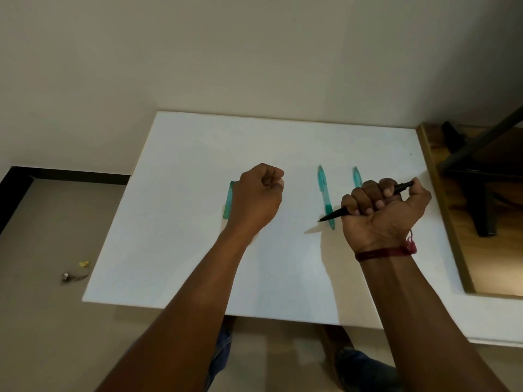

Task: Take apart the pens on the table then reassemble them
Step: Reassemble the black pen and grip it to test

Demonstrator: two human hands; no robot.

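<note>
My right hand (386, 206) is closed in a fist around a black pen (334, 215), whose tip points left and down and whose back end sticks out past the thumb. My left hand (259, 195) is a closed fist above the white table (184, 222); nothing shows in it. A teal pen part (228, 200) lies just left of that fist, partly hidden by it. A whole teal pen (326, 195) lies lengthwise in the middle, crossed by the black pen's tip. Another teal pen (357, 176) lies further right, its lower part hidden behind my right hand.
The table stands against a beige wall. To the right is a wooden floor with dark furniture legs (481, 193). Small bits of litter (73, 273) lie on the floor to the left. Below the table's near edge, jeans and a foot show.
</note>
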